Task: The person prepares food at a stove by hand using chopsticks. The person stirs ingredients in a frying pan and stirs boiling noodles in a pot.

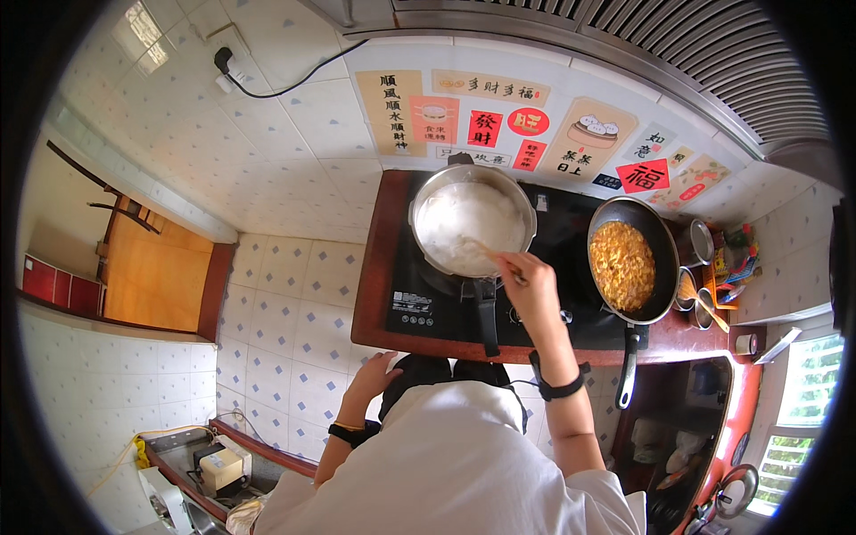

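Observation:
My right hand (531,287) grips a thin wooden stirring utensil (487,251), whose lower end dips into a metal pot (530,217). White, foamy-looking contents (461,214) fill much of that pot; what lies under the surface is hidden. The pot's long black handle (487,317) points toward me. It sits on the left side of a black cooktop (562,231). Empty, my left hand (378,374) hangs low beside my dark trousers, below the counter edge, with thumb and fingers apart.
Right of the pot, a frying pan (662,261) holds yellow-brown cooked food (622,264); its handle (627,368) overhangs the counter edge (435,344). Metal cups (700,242) and a wooden-handled strainer (709,314) crowd the right corner. A range hood (548,30) hangs above.

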A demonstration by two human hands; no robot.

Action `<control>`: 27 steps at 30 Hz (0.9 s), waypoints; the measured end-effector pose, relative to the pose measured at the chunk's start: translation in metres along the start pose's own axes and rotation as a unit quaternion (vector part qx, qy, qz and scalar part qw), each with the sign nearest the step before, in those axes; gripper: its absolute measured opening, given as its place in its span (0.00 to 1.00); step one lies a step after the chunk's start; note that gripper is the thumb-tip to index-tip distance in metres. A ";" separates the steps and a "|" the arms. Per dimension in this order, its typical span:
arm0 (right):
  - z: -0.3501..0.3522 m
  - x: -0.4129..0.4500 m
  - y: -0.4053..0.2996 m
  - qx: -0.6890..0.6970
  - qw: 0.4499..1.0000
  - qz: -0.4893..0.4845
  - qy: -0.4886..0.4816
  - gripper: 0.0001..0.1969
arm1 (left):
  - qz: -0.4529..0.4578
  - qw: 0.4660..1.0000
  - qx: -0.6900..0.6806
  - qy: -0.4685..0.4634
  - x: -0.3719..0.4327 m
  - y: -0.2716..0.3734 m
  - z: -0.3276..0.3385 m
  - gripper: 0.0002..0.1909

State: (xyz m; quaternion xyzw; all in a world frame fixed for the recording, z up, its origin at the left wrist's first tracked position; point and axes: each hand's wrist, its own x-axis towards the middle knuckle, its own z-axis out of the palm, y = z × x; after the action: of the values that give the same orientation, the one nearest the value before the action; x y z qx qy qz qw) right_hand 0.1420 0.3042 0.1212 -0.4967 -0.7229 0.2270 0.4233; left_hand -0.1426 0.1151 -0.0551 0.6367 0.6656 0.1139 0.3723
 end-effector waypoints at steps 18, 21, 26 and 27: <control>-0.030 -0.032 -0.017 0.010 0.999 0.011 0.042 0.07 | 0.007 0.998 0.023 -0.061 0.011 0.006 -0.006 0.23; -0.022 -0.019 -0.010 -0.014 0.998 0.000 0.061 0.07 | 0.044 0.998 0.025 -0.036 0.013 0.007 -0.005 0.24; 0.010 -0.007 0.014 0.012 0.999 -0.032 0.043 0.05 | 0.039 0.998 0.031 -0.039 0.012 -0.001 0.000 0.24; 0.015 -0.006 0.009 0.047 0.998 -0.047 0.019 0.05 | 0.022 0.998 0.032 -0.046 0.011 0.000 0.000 0.24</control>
State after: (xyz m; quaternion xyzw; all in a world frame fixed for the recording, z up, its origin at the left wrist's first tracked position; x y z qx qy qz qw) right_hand 0.1349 0.3033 0.1039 -0.4461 -0.7258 0.2307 0.4700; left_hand -0.1417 0.1253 -0.0584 0.6674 0.6366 0.0714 0.3798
